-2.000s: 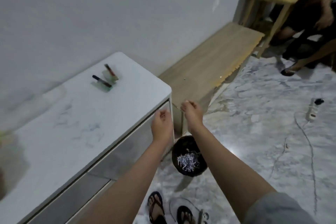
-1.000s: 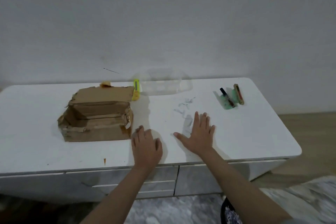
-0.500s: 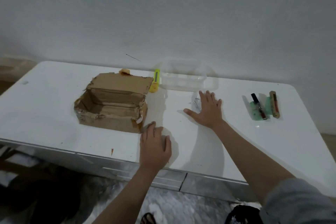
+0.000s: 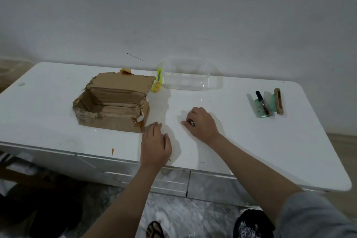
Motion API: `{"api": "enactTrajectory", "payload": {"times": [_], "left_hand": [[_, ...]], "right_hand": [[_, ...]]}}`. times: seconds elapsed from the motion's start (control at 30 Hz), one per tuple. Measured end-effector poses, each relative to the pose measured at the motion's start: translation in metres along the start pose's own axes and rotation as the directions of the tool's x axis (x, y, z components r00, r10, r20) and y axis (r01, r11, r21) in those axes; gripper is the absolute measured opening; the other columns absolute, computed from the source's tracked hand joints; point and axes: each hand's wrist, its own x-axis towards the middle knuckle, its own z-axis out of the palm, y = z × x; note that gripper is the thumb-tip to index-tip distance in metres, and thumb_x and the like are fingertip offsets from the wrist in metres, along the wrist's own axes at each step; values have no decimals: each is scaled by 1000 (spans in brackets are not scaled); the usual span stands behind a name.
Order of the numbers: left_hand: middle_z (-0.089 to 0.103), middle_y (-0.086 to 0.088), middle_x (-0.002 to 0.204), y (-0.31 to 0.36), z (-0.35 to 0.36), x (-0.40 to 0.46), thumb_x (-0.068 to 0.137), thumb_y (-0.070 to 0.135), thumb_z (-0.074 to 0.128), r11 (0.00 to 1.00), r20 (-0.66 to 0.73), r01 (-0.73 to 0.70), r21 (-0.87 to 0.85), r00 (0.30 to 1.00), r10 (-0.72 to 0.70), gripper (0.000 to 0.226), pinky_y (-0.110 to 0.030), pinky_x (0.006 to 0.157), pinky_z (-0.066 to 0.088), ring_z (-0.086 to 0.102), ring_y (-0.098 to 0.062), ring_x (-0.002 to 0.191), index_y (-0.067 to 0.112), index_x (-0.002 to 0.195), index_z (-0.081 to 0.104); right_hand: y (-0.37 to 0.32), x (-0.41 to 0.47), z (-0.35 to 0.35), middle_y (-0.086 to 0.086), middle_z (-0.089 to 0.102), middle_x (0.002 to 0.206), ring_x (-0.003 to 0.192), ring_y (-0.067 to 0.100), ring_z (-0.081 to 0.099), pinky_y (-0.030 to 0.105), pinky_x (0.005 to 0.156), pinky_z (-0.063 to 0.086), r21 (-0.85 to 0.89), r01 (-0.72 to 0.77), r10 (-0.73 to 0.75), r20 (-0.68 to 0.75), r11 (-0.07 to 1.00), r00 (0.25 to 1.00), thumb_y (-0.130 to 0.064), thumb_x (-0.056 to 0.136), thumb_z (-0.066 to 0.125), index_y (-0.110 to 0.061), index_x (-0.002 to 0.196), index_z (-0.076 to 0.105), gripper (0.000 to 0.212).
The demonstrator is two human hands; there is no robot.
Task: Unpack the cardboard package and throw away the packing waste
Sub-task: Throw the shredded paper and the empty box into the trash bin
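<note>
An open, torn cardboard box [image 4: 108, 120] sits on the white cabinet top [image 4: 260, 150], left of centre, and looks empty inside. My left hand [image 4: 155, 146] lies flat on the top, fingertips right by the box's front right corner, holding nothing. My right hand [image 4: 202, 123] rests to the right with its fingers curled in, pinching what looks like a small scrap against the surface. A black waste bin [image 4: 251, 224] with shredded paper stands on the floor at the lower right.
A yellow cutter [image 4: 157, 83] and a clear plastic tub [image 4: 186, 77] sit by the wall behind the box. Two small cosmetic items [image 4: 267, 106] lie on green wrap at the right. A tiny orange scrap [image 4: 113, 151] lies near the front edge. Drawer fronts are below.
I turned from the bin back to the cabinet top. My right hand reached out flat toward the tub, then drew back and curled its fingers. My left hand stayed flat by the box.
</note>
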Motion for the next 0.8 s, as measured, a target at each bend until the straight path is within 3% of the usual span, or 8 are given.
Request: {"api": "enactTrajectory", "payload": {"times": [0.17,0.27,0.37,0.47,0.53,0.63,0.7,0.8], "left_hand": [[56,-18,128,-3,3,0,86,22,42,1000,-9,-7,-1,1000,7,45,-45,105,38,47,-33,122,-3,123,53],[55,-18,129,-4,4,1,86,23,41,1000,1,-11,5,1000,11,47,-45,106,37,46,-33,123,-2,124,52],[54,-18,130,-5,3,2,86,24,40,1000,7,-16,14,1000,16,47,-46,106,38,46,-33,123,-2,124,51],[55,-19,129,-5,3,2,87,24,39,999,14,-28,32,1000,27,47,-47,104,39,46,-34,122,-2,124,51],[56,-20,126,-3,4,3,88,25,39,996,22,-32,82,999,30,46,-48,101,42,49,-36,118,-3,122,52],[59,-23,118,0,6,4,88,23,46,984,26,-59,169,998,55,42,-50,96,45,53,-40,110,-5,119,53],[59,-26,115,12,8,2,86,20,55,989,23,-50,143,999,47,42,-50,93,45,53,-42,108,-7,119,52],[61,-25,108,51,19,-8,82,26,52,992,24,-120,43,993,119,47,-48,88,46,58,-41,101,-6,116,55]], "right_hand": [[-6,-20,-10,-3,37,53,42,16,34,21,39,21,-91,5,0,55,996,999,-25,80,70,-17,54,32,47],[-9,-31,-20,-2,30,40,35,15,24,11,43,5,-196,-8,21,64,981,998,-28,77,65,-19,49,24,50],[-8,-40,-29,-7,17,40,33,16,20,10,43,5,-200,-70,78,30,977,997,-24,76,63,-18,46,21,52],[-4,-51,-43,-7,13,36,32,11,18,18,37,14,-19,-203,201,-52,979,978,-17,83,60,-21,43,17,59],[0,-58,-56,-9,13,37,32,13,19,18,40,18,209,-356,387,-134,911,912,-13,86,60,-22,43,18,61],[6,-70,-82,-5,14,42,38,8,16,23,45,22,511,-511,657,-149,691,739,-12,87,60,-20,45,18,59],[12,-80,-98,0,16,47,42,14,18,23,48,23,656,-542,777,-113,526,619,-13,87,60,-20,46,18,58],[22,-96,-119,3,18,55,43,15,16,23,45,21,792,-505,875,-74,342,478,-14,86,60,-21,46,18,59]]}}
